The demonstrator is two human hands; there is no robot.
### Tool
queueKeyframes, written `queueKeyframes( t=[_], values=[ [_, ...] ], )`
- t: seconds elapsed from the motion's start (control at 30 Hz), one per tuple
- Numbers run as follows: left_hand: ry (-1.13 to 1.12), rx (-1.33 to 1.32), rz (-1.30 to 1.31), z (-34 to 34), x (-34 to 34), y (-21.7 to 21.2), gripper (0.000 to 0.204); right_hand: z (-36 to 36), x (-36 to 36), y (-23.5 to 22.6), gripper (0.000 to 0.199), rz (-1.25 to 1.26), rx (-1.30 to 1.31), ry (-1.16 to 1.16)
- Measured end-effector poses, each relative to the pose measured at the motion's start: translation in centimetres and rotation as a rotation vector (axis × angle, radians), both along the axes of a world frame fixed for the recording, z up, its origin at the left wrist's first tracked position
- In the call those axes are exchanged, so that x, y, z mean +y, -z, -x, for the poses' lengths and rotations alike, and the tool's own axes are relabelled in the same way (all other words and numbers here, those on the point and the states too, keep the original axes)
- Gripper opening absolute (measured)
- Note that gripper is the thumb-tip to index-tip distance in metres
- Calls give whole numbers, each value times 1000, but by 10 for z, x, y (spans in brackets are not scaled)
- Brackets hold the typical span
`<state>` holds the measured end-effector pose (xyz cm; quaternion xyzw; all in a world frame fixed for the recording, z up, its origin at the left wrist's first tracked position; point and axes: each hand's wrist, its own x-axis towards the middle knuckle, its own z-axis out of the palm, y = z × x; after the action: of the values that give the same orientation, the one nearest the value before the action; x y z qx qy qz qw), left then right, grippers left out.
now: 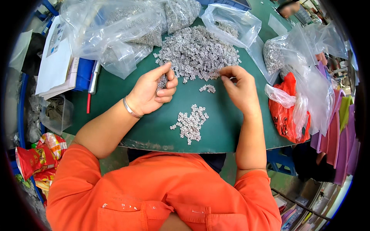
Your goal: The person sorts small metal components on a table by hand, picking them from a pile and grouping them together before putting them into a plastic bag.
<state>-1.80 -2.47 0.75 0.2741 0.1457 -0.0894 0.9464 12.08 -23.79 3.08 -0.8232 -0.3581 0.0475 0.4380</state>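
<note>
A large heap of small silvery metal pieces (196, 52) lies on the green table, in front of me. My left hand (154, 88) is curled beside the heap's left edge, with some of the same metal pieces (162, 82) held in its fingers. At the heap's right edge, the thumb and fingertips of my right hand (239, 86) come together; what they pinch, if anything, is too small to make out. A few pieces (207, 88) lie between the hands. Nearer to me is a smaller, loose pile of the pieces (190, 123).
Clear plastic bags of metal pieces (142, 30) crowd the back left, and another such bag (273, 56) stands at right. A red plastic bag (285, 111) lies near the right edge. Papers (58, 57), a pen (93, 79) and a clear tub (58, 113) are at left.
</note>
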Motion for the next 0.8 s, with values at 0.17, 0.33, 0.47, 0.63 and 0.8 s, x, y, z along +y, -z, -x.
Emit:
queueKeyframes(
  t=[0.17,0.33,0.47,0.63,0.8],
  values=[
    [-4,47,53,-1,-1,3,33,5,-4,-4,13,207,98,-143],
    [-6,57,83,-1,0,3,32,4,-3,-7,14,249,187,-146],
    [-23,64,83,-1,0,2,32,-7,-10,-3,12,210,43,-63],
    [-25,70,76,-2,-2,1,32,-5,-11,-8,12,151,57,-85],
    [-25,63,74,-1,0,2,32,1,-3,-5,12,207,-55,-298]
  ],
)
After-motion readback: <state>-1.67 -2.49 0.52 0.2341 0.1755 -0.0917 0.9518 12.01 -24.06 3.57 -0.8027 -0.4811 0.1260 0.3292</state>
